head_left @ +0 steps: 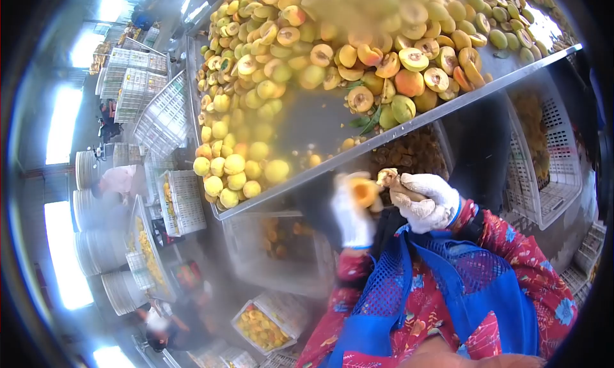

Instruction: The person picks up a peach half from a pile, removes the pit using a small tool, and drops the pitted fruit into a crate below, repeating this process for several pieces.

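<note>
My left hand (352,218), in a white glove, is shut on a yellow-orange peach half (364,192) and looks motion-blurred. My right hand (430,202), in a stained white glove, is closed around a small brownish piece (387,176) whose tip touches the peach half; I cannot tell what the piece is. Both hands hover just below the edge of a metal table (409,126). The table carries a large heap of whole and halved peaches (332,54). Red floral sleeves and a blue mesh apron (441,291) fill the lower right.
A bin of brownish scraps (409,154) sits under the table edge near my hands. White plastic crates (550,170) stand at the right, and another crate holds peach halves (259,326). Stacked crates (137,80) and other workers (118,179) are at the left.
</note>
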Tool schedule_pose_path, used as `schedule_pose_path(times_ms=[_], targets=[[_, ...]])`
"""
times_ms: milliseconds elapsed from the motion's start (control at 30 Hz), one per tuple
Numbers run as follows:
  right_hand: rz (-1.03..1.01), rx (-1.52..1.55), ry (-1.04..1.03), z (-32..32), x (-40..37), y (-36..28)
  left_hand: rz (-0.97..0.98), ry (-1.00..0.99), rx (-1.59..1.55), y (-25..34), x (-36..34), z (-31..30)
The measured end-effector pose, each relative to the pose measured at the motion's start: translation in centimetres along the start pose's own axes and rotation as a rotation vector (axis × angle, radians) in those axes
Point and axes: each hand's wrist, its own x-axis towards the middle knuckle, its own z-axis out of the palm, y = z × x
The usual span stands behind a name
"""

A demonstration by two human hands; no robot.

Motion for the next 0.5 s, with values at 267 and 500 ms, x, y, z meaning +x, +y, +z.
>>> schedule_pose_path(times_ms=[267, 500], targets=[[-0.041, -1.044, 0.494, 0.0, -1.5, -2.5, 0.277, 0.429, 1.348, 2.8, 2.5, -8.9], [-0.060, -1.215, 0.568, -0.7, -2.3, -3.3, 0.416, -0.040, 1.304, 5.6, 18.1, 4.6]])
